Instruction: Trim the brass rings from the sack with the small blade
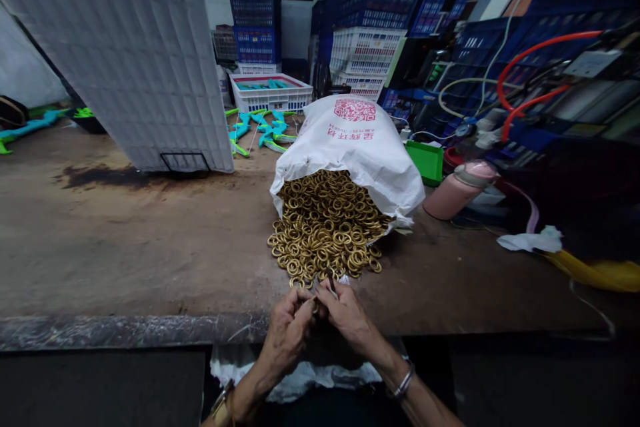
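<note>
Your left hand and right hand meet at the surface edge, fingers pinching a brass ring beside the spilled ring pile, within easy reach.

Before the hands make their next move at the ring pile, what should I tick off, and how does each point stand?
1. Both hands meet at the bench edge: ok. Left hand and right hand touch in front of the pile.
2. Something small held between the fingers: cannot tell what; it is mostly hidden.
3. Brass rings within reach: ok, the heap spills right up to the hands.
4. White sack lying on its side, mouth open toward the person: ok.
5. White bag below the bench edge, under the hands: ok, contents not visible.
6. Pink bottle apart from the pile: ok.
</note>
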`<state>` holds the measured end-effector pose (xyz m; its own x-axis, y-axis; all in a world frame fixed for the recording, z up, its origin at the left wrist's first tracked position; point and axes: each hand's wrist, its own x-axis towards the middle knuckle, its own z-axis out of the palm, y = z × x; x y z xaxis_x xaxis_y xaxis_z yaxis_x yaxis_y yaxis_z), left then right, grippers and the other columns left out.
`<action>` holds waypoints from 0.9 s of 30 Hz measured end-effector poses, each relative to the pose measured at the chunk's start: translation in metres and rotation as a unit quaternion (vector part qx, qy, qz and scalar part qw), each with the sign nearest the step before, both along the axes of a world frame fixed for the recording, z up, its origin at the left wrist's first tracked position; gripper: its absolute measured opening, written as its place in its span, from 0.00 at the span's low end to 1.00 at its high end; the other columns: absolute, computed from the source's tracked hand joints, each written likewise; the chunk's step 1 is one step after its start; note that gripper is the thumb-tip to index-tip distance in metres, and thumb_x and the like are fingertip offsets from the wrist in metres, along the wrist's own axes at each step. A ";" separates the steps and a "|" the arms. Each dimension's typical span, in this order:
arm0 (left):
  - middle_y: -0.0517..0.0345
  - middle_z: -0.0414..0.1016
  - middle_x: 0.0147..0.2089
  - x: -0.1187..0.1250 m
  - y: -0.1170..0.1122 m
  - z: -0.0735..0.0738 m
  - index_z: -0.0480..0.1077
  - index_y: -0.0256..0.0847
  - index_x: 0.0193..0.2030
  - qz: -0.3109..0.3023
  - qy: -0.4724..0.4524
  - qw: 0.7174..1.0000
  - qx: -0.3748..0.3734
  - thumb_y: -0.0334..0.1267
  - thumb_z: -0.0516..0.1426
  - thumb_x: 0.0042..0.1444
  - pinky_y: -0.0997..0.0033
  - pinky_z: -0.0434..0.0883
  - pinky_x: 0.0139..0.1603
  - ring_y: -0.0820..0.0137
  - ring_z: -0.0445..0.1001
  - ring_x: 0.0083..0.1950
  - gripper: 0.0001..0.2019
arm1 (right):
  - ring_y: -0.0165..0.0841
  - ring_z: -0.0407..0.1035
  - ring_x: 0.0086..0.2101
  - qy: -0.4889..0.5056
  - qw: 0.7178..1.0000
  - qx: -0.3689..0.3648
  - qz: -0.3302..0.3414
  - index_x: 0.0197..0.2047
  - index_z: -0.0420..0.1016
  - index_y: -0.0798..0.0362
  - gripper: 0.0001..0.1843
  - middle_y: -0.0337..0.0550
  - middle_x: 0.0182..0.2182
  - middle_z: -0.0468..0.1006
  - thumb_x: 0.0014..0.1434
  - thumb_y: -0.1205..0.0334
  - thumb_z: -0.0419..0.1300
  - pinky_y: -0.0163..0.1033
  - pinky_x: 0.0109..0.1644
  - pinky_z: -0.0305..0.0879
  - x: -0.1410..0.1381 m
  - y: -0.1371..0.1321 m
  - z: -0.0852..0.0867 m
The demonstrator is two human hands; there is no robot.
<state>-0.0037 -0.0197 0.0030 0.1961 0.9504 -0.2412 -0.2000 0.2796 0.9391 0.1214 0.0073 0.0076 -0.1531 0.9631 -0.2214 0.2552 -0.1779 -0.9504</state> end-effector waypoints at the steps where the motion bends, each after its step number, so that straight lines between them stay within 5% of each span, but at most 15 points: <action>1: 0.67 0.61 0.20 0.000 -0.001 -0.001 0.62 0.39 0.30 -0.011 -0.020 0.999 -0.029 0.47 0.53 0.53 0.81 0.53 0.16 0.81 0.54 0.16 0.12 | 0.24 0.53 0.20 0.004 1.000 -0.005 -0.007 0.20 0.59 0.53 0.16 0.31 0.16 0.59 0.52 0.52 0.51 0.30 0.25 0.52 0.000 0.000 -0.001; 8: 0.67 0.62 0.22 0.001 -0.004 0.006 0.60 0.39 0.30 -0.010 -0.128 0.986 -0.108 0.48 0.57 0.48 0.84 0.51 0.16 0.84 0.53 0.16 0.15 | 0.23 0.51 0.19 0.045 0.999 -0.024 0.008 0.23 0.58 0.52 0.15 0.30 0.16 0.58 0.55 0.53 0.48 0.30 0.23 0.50 0.001 0.000 -0.008; 12: 0.67 0.62 0.21 0.000 -0.002 0.009 0.60 0.39 0.30 0.017 -0.096 0.989 -0.108 0.50 0.58 0.46 0.83 0.51 0.15 0.84 0.53 0.15 0.17 | 0.26 0.57 0.23 -0.072 0.995 0.067 0.017 0.23 0.60 0.52 0.13 0.34 0.19 0.62 0.56 0.57 0.45 0.31 0.28 0.53 0.006 -0.001 -0.007; 15: 0.68 0.62 0.19 0.000 -0.001 0.007 0.59 0.39 0.29 0.044 -0.051 0.994 -0.089 0.51 0.58 0.44 0.83 0.52 0.14 0.83 0.53 0.15 0.18 | 0.28 0.61 0.25 -0.200 0.969 0.126 0.065 0.28 0.64 0.52 0.07 0.37 0.22 0.67 0.53 0.65 0.46 0.31 0.30 0.53 0.010 -0.006 -0.009; 20: 0.69 0.60 0.18 0.001 -0.001 0.006 0.59 0.39 0.27 0.054 -0.005 0.998 -0.034 0.50 0.57 0.45 0.83 0.52 0.14 0.83 0.53 0.15 0.17 | 0.31 0.65 0.28 -0.363 0.907 0.146 0.157 0.37 0.65 0.51 0.17 0.39 0.25 0.72 0.43 0.74 0.47 0.33 0.30 0.50 0.010 -0.013 -0.010; 24: 0.68 0.61 0.19 -0.002 -0.007 0.012 0.60 0.39 0.28 0.032 0.017 0.998 -0.057 0.51 0.57 0.45 0.83 0.52 0.13 0.83 0.54 0.14 0.17 | 0.32 0.66 0.26 -0.465 0.868 0.122 0.124 0.40 0.65 0.54 0.17 0.43 0.26 0.74 0.47 0.75 0.46 0.35 0.28 0.46 0.015 -0.008 -0.007; 27: 0.67 0.63 0.19 -0.005 -0.013 0.013 0.60 0.39 0.29 -0.006 -0.026 0.997 -0.074 0.49 0.57 0.47 0.83 0.54 0.12 0.83 0.55 0.14 0.15 | 0.32 0.67 0.26 -0.479 0.864 0.132 0.080 0.39 0.65 0.54 0.16 0.44 0.26 0.74 0.47 0.75 0.46 0.35 0.28 0.46 0.020 -0.003 -0.006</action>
